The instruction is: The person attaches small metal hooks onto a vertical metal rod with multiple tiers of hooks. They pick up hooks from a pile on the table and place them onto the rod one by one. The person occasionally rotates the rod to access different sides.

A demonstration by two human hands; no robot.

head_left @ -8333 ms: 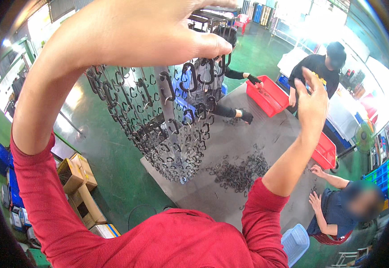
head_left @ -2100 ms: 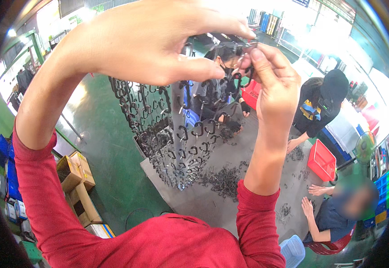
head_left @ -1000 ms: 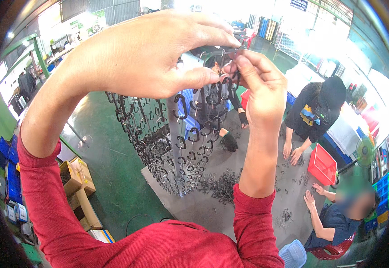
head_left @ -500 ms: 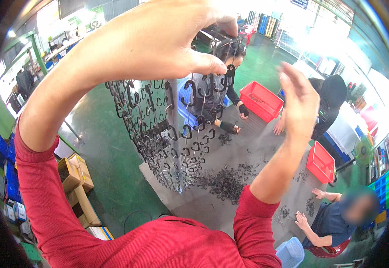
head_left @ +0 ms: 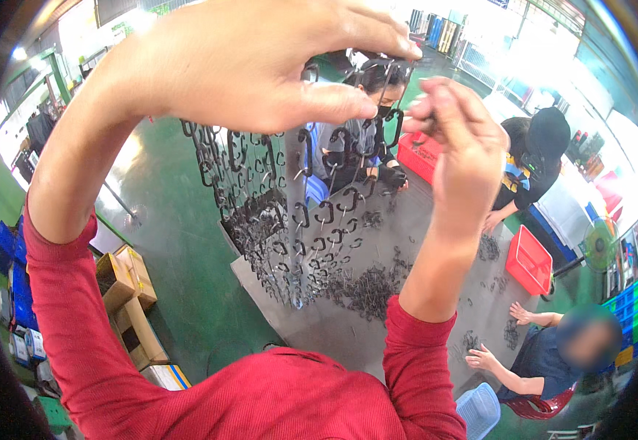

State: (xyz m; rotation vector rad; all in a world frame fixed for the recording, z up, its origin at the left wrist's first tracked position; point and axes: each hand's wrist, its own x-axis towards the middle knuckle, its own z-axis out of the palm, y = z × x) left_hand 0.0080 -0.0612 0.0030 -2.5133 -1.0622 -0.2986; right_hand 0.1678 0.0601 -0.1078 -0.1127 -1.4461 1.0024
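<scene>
A tall rack with a central grey pole (head_left: 296,220) stands before me, hung with tiers of black C-shaped hooks (head_left: 323,213). Across its top reaches my left hand (head_left: 253,73), thumb and fingers spread apart; the fingertips are close to the upper black wires, and contact is hard to judge. To the right of the upper hooks, my right hand (head_left: 465,136) is raised with its fingers pinched on a small dark piece that looks like one of these hooks, mostly hidden by the fingers. Below on the grey table (head_left: 341,341) lies a loose pile of black hooks (head_left: 370,292).
Red baskets (head_left: 530,260) stand along the table's far and right sides. Three co-workers are around it, one with hands (head_left: 484,359) by small hook heaps. A light-blue basket (head_left: 478,409) is at the near right, a green fan (head_left: 600,242) beyond. Cardboard boxes (head_left: 132,279) are on the left floor.
My right hand has moved left toward the rack, its fingers going from outstretched to pinched. My left hand has shifted slightly right. The hanging hooks have changed position.
</scene>
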